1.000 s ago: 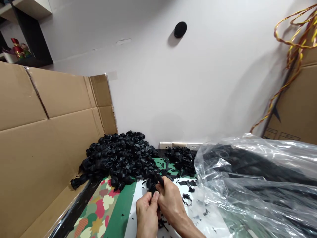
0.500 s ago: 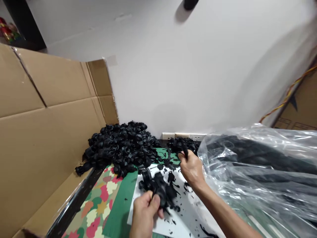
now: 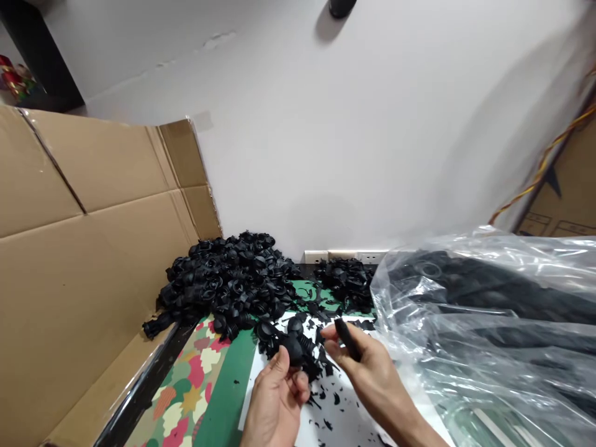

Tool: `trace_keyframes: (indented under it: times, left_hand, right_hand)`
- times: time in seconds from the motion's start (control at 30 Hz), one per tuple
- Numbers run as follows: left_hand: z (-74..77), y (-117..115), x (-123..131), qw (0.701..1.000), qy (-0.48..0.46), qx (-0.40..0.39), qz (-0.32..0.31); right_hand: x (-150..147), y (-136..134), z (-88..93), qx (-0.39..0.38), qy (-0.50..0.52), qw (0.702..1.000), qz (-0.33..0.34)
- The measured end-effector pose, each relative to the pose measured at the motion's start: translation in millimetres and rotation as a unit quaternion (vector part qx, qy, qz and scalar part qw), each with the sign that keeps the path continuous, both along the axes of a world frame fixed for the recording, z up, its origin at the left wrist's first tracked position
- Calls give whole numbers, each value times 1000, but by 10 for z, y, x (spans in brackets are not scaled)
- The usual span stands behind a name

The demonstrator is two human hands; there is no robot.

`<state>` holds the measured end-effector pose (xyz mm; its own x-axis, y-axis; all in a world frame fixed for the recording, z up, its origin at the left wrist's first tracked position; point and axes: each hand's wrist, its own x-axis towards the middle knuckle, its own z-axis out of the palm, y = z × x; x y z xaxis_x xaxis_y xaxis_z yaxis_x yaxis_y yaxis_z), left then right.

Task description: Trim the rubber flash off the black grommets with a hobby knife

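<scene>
My left hand (image 3: pixel 278 394) is turned partly palm up, its thumb and fingers pinching a black rubber-looking part (image 3: pixel 293 349) with ribbed pieces about it. In my right hand (image 3: pixel 370 363) is a slim black-handled tool (image 3: pixel 347 339); its working end is hidden or too small to make out. The right fingertips are close to the right side of the black part, and contact cannot be told. Beneath both hands lies a white sheet (image 3: pixel 335 413) strewn with black trimmings.
A large heap of black ribbed parts (image 3: pixel 233 276) stands against a cardboard panel (image 3: pixel 116 261) at left. A smaller pile of black scraps (image 3: pixel 347 279) is by the wall sockets (image 3: pixel 370 256). Clear plastic bags (image 3: pixel 488 316) holding dark items fill the right. A patterned sheet (image 3: pixel 186 379) lies at front left.
My right hand, with the tool, has come back from the scrap pile toward my left hand. The left hand has rolled palm up, turning the black part.
</scene>
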<state>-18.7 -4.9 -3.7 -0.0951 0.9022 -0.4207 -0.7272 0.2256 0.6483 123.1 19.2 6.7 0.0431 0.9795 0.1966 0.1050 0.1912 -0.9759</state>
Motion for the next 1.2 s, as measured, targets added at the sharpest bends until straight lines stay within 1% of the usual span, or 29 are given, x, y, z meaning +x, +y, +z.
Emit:
trace_keyframes:
  times: [0.07, 0.1, 0.17, 0.23, 0.3, 0.37, 0.43, 0.5, 0.57, 0.63, 0.7, 0.77, 0.83, 0.9, 0.97, 1.07, 1.2]
  left_hand:
    - [29, 13, 58, 1000, -25, -10, -4]
    - [42, 17, 90, 999, -35, -18, -6]
    - [59, 20, 155, 998, -51, -25, -16]
    - [57, 20, 208, 998, -51, -14, -38]
    - [40, 17, 235, 998, -34, -2, -60]
    - [16, 12, 228, 997, -4, -6, -82]
    - [-1, 1, 194, 996, 37, -23, -84]
    - [-2, -14, 149, 994, 82, -30, -67]
    - [13, -28, 117, 992, 121, -10, -47]
    - [33, -34, 110, 989, 145, 19, -40]
    - [48, -23, 123, 986, 159, 33, -36]
    - [51, 0, 145, 985, 167, 30, -28]
    - [50, 30, 160, 983, 178, 34, -13]
    - [61, 59, 160, 978, 198, 57, 6]
    - [94, 87, 141, 972, 217, 84, 18]
    - [157, 122, 79, 969, 228, 99, 18]
    - [169, 140, -22, 969, 229, 87, 8]
  right_hand:
    - [-71, -61, -8, 40, 4, 999, 29]
    - [-107, -83, -18, 60, 6, 998, 33]
    - [-163, -110, -54, 89, 13, 996, 18]
    - [-188, -116, -103, 106, 15, 994, -9]
    - [-177, -107, -144, 121, 2, 992, -27]
    - [-141, -92, -159, 130, -23, 990, -41]
    - [-100, -80, -151, 130, -49, 989, -50]
    - [-70, -77, -139, 129, -72, 988, -48]
    - [-64, -87, -144, 125, -92, 987, -39]
    - [-82, -106, -168, 119, -108, 987, -26]
    - [-113, -126, -191, 124, -121, 985, -6]
    - [-147, -131, -184, 130, -133, 982, 9]
    - [-177, -107, -133, 101, -137, 985, 9]
    - [-202, -49, -54, 51, -127, 991, 3]
    - [-230, 31, 23, 20, -110, 994, 4]
    - [-286, 135, 77, 17, -97, 995, 12]
    - [-377, 165, 59, 27, -109, 994, -15]
